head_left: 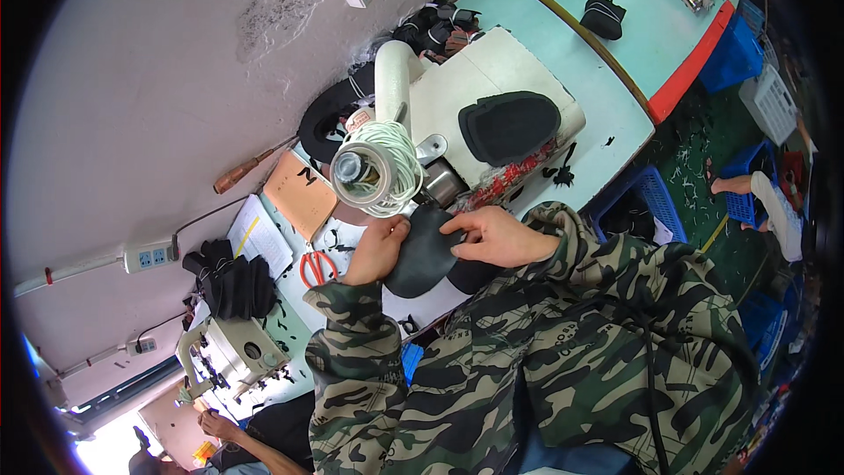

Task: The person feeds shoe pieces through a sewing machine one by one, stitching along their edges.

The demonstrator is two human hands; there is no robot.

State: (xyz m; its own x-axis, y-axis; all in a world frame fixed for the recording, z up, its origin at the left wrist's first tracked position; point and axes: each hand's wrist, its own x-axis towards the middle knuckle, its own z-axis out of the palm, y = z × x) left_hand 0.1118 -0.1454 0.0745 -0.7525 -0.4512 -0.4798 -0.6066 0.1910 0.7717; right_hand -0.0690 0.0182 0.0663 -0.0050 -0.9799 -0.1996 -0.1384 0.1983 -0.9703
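Observation:
A rounded black leather-like piece lies under my two hands, at the front of a white machine. My left hand pinches its left edge, thumb and fingers closed. My right hand grips the right edge with bent fingers. The far edge of the piece meets the machine's metal working part; whether it goes under it is hidden. A coil of pale green cord hangs round the machine's front. On top of the machine rests a stack of black rounded pieces.
Red-handled snips, an orange card and paper sheets lie left of my left hand. Beyond is a black bundle. A blue basket stands right. Another person's hand works near a second machine.

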